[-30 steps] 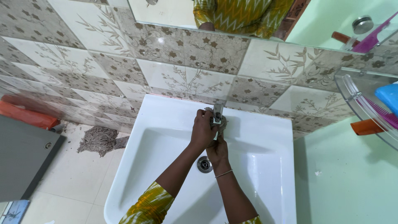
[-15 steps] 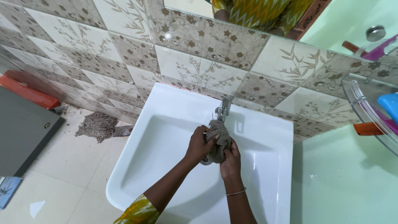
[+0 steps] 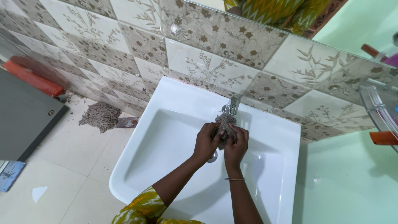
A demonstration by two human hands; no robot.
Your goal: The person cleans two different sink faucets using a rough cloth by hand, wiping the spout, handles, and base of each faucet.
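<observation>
Over the white sink (image 3: pixel 166 137), both my hands grip a grey-brown wet cloth (image 3: pixel 225 122) just below the metal tap (image 3: pixel 232 105). My left hand (image 3: pixel 206 143) closes on its left side. My right hand (image 3: pixel 236 146), with a thin bangle at the wrist, closes on its right side. The two hands press together around the cloth, which bunches up between them and hides most of the drain (image 3: pixel 213 157).
Patterned tiles (image 3: pixel 195 45) cover the wall behind the sink, with a mirror edge above. A mop head (image 3: pixel 99 117) lies on the floor at left near a grey panel (image 3: pixel 23 120). A clear corner shelf (image 3: pixel 381 112) with an orange item juts out at right.
The cloth and both hands rose from the basin middle toward the tap. My hands came closer together around the cloth. The view shifted slightly.
</observation>
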